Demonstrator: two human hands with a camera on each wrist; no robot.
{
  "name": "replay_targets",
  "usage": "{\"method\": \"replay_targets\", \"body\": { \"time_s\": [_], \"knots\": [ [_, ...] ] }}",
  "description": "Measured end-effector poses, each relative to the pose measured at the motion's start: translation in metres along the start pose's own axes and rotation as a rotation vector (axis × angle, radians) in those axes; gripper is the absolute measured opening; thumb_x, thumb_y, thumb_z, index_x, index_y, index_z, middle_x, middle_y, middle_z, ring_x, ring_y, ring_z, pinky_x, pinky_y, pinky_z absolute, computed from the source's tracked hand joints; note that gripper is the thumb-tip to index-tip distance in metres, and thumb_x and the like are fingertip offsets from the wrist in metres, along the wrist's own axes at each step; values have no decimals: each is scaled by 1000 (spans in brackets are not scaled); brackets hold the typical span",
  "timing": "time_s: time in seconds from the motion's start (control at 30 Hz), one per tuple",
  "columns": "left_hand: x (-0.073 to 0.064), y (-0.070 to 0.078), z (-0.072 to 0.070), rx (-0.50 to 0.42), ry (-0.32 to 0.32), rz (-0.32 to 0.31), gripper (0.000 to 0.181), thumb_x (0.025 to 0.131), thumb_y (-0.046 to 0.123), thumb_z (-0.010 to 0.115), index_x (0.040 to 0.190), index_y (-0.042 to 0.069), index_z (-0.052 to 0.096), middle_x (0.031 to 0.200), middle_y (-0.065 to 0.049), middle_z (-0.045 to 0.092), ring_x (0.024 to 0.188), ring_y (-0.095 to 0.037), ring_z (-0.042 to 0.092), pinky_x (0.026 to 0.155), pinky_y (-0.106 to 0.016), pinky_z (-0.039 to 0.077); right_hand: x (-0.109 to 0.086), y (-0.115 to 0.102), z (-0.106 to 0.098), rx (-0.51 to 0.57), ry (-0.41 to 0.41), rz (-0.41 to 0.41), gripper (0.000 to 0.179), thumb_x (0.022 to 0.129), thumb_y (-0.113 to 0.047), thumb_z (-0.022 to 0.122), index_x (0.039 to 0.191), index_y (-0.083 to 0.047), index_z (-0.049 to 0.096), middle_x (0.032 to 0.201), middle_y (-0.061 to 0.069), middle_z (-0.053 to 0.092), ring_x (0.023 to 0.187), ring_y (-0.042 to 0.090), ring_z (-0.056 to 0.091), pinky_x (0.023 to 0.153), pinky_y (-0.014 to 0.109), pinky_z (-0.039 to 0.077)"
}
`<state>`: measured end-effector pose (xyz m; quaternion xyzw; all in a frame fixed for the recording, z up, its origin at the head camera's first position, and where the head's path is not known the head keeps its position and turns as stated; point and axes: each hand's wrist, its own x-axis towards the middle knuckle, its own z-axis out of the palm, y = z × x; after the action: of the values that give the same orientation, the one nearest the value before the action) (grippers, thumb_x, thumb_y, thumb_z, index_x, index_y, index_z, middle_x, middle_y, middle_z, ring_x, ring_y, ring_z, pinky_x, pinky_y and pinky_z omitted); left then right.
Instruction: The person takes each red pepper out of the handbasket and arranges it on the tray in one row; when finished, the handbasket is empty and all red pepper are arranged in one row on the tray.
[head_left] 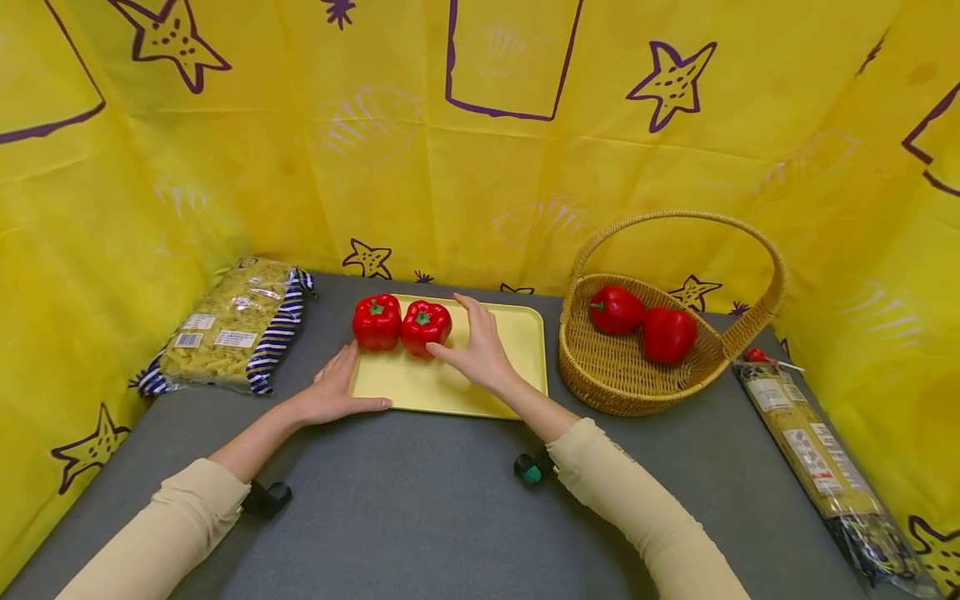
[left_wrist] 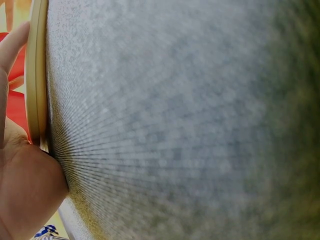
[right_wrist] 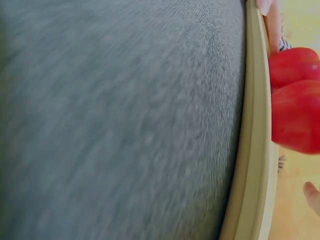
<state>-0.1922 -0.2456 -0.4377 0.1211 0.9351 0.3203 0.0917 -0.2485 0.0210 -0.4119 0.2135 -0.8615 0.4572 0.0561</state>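
Note:
Two red bell peppers, the left one [head_left: 377,323] and the right one [head_left: 424,329], stand side by side on the left half of a pale yellow tray [head_left: 450,390]. My left hand [head_left: 335,393] rests at the tray's front left corner, fingers along the left side and thumb straight along the front rim. Over the tray, my right hand [head_left: 480,352] is spread beside the right pepper. Its thumb overlaps that pepper in the head view, but a fingertip [right_wrist: 312,196] shows apart from the peppers in the right wrist view.
Right of the tray stands a wicker basket [head_left: 607,392] with a tall handle, holding two red peppers [head_left: 669,335]. A bag of pasta [head_left: 225,333] lies at the left. At the far right are a long clear package [head_left: 817,458] and a small red item [head_left: 757,356]. Yellow cloth encloses the table.

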Motion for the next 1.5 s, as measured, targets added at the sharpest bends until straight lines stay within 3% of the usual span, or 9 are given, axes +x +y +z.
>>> {"method": "replay_targets", "body": {
  "time_s": [0.2, 0.4, 0.7, 0.93, 1.17, 1.4, 1.5],
  "knots": [
    [1, -1, 1, -5, 8, 4, 118, 81, 52, 72, 154, -3, -2, 159, -27, 2, 143, -49, 3, 107, -70, 5, -10, 3, -15, 13, 26, -34, 82, 82, -32, 80, 148, -14, 35, 148, 2, 37, 133, 20, 33, 103, 42, 40],
    [1, -1, 2, -4, 18, 8, 117, 81, 52, 72, 154, -1, -3, 159, -27, 3, 143, -49, 4, 106, -71, 6, -19, 4, -29, 52, 58, -93, 79, 82, -28, 80, 147, -11, 38, 147, 6, 39, 131, 27, 37, 100, 49, 42],
    [-1, 1, -1, -2, 12, 6, 118, 81, 52, 73, 154, -2, -3, 158, -28, 4, 142, -50, 5, 107, -70, 6, -34, 6, -52, 81, 85, -96, 72, 86, -27, 76, 147, -18, 39, 145, 1, 40, 130, 22, 39, 100, 39, 45],
    [0, 0, 0, 1, 1, 8, 118, 82, 53, 71, 154, 0, -5, 159, -26, 1, 143, -48, 2, 108, -69, 5, -44, 12, -68, 105, 112, -122, 67, 87, -23, 75, 145, -18, 42, 143, 5, 43, 129, 33, 42, 97, 42, 47],
    [1, -2, 0, -1, -2, 5, 119, 82, 54, 71, 154, 0, -7, 160, -26, -1, 144, -48, 1, 107, -69, 4, -53, 15, -82, 122, 131, -114, 62, 88, -20, 75, 143, -18, 45, 139, 5, 45, 126, 28, 45, 95, 42, 49],
    [1, 0, 0, 0, 3, 16, 118, 82, 52, 72, 154, -1, -4, 159, -27, 2, 143, -49, 3, 107, -70, 5, -66, -14, -102, 118, 148, -118, 56, 88, -3, 71, 139, -1, 47, 132, 19, 49, 119, 35, 48, 92, 53, 48],
    [0, 0, 0, -1, 4, 19, 117, 82, 51, 72, 154, -2, -4, 159, -27, 2, 143, -49, 4, 107, -70, 6, -66, -6, -107, 96, 159, -134, 55, 88, -1, 70, 138, 2, 46, 132, 23, 49, 117, 36, 49, 91, 54, 49]
  ]
}}
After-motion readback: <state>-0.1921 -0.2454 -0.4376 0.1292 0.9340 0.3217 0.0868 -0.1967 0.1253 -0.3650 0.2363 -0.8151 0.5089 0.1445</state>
